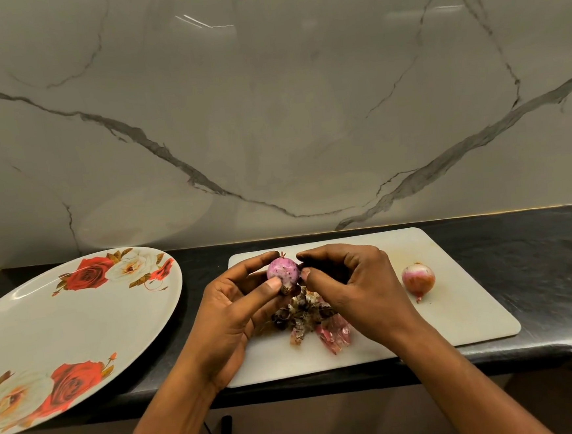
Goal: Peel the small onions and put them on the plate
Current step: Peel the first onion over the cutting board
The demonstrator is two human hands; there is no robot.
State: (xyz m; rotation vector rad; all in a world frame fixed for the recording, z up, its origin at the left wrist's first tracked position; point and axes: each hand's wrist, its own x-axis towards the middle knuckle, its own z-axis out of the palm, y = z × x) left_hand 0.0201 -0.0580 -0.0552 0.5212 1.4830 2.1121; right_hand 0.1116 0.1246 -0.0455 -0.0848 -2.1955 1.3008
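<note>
1. The floral plate (91, 321) lies at the counter's (205, 257) left end, nearer the left hand (231, 320).
2. That hand pinches the onion (283, 272), axis upright, above the board's (457, 319) far-left corner.
3. The right hand (354, 280), fingers curled, nips its right side.

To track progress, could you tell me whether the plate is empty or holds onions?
Empty where visible: the plate shows only printed roses, no onions.

table (537, 258): black, glossy
plate (46, 321): left, rose-patterned, overhanging the near edge
cutting board (456, 313): right, white, lying flat
</note>
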